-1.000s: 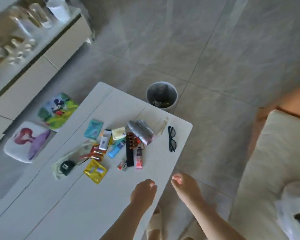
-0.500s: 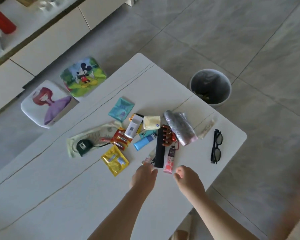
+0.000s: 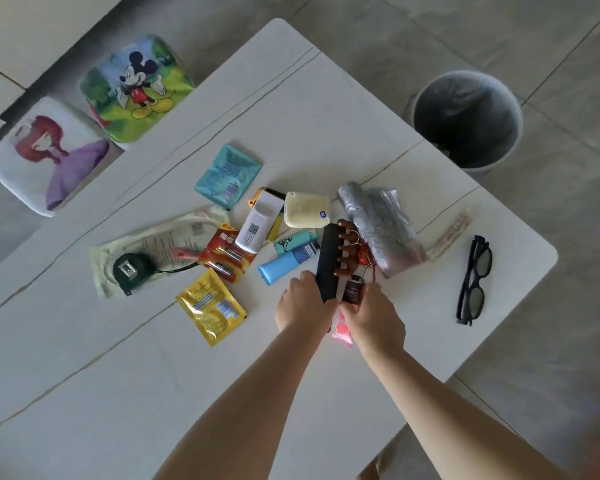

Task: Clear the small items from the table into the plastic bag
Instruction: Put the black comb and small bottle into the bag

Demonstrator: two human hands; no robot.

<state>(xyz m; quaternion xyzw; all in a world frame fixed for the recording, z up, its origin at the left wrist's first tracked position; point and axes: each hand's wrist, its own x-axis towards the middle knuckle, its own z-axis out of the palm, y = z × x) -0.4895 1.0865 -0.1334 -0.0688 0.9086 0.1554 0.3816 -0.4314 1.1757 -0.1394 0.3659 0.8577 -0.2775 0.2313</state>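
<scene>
Small items lie bunched on the white table [image 3: 125,358]: a teal packet [image 3: 227,174], a white device [image 3: 257,223], a cream pouch [image 3: 307,209], a blue tube [image 3: 288,261], a red battery pack [image 3: 226,254], a yellow sachet [image 3: 212,304] and a brown hair claw [image 3: 347,251]. A crumpled grey plastic bag [image 3: 378,226] lies just beyond the claw. My left hand [image 3: 302,306] grips the near end of a black bar [image 3: 328,261]. My right hand [image 3: 373,318] pinches a pink tube [image 3: 343,328] with a dark cap beside it.
A flat clear pouch [image 3: 160,242] carries a dark tape measure [image 3: 132,268] at the left. Black glasses [image 3: 473,278] lie near the table's right edge. A lined bin [image 3: 465,119] stands on the floor beyond the corner. Two picture stools [image 3: 136,88] sit at far left.
Both hands moved forward from the table's near edge to the pile; the left closed on the black bar and the right on the pink tube. The view tilted down and closer.
</scene>
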